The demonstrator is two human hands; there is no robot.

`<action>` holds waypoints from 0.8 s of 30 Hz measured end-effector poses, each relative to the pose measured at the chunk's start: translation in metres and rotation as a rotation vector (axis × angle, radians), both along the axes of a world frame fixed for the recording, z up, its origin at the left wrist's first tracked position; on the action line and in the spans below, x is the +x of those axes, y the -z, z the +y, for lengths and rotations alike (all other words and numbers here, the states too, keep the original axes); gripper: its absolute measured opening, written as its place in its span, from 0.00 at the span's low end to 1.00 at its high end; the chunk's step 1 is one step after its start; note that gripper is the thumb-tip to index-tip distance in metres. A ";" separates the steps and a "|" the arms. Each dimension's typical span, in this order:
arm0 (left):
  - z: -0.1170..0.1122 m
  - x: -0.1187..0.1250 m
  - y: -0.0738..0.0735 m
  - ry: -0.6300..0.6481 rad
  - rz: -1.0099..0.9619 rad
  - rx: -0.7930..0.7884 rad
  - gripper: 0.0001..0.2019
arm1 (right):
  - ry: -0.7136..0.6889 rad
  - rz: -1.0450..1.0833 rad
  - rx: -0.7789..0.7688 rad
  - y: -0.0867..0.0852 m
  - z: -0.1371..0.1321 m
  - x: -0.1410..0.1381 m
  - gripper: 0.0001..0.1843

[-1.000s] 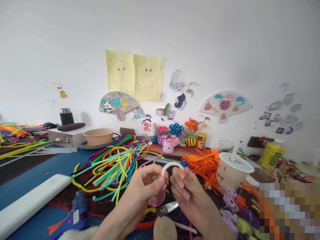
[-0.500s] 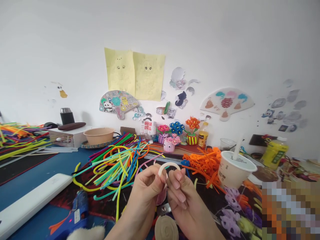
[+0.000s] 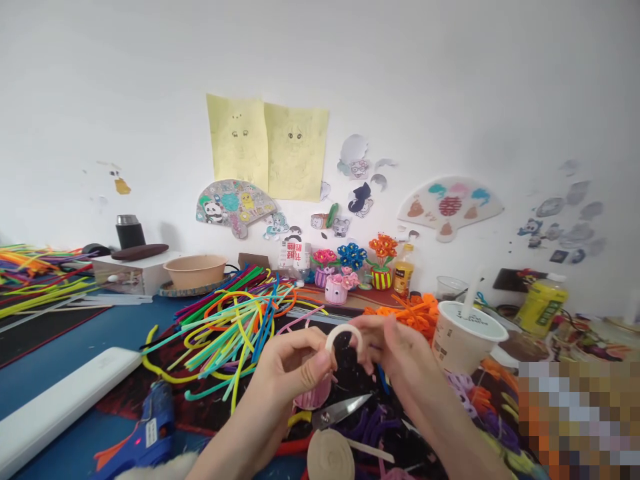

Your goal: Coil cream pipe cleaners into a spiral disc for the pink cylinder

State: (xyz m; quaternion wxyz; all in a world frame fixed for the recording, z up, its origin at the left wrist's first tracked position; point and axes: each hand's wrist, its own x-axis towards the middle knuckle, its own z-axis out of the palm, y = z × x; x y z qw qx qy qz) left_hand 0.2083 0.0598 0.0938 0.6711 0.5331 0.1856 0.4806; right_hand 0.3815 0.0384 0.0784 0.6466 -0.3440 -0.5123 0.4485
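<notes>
A white curved strip is held above the bench, near the middle of its near edge. One end is pinched between thumb and fingertips of the left hand; the right hand is held loosely open beside the other end, and whether contact is made cannot be told. Scissors are seen below, with a beige coil nearer the edge.
</notes>
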 end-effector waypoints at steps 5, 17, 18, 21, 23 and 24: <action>-0.001 0.000 -0.001 0.113 0.122 0.005 0.22 | 0.371 -0.332 0.214 -0.006 -0.003 0.010 0.16; -0.001 0.004 0.007 0.023 0.125 -0.022 0.22 | 0.574 -0.793 0.745 -0.012 -0.013 -0.010 0.05; -0.001 0.004 0.008 0.011 0.116 -0.034 0.22 | 0.585 -0.806 0.753 -0.012 -0.013 -0.010 0.06; -0.001 0.006 0.009 -0.019 0.084 -0.066 0.22 | 0.606 -0.822 0.765 -0.011 -0.014 -0.011 0.07; -0.002 0.007 0.009 -0.026 0.068 -0.084 0.22 | 0.610 -0.821 0.767 -0.011 -0.014 -0.012 0.07; -0.003 0.008 0.009 -0.028 0.062 -0.091 0.22 | 0.609 -0.820 0.768 -0.011 -0.014 -0.013 0.07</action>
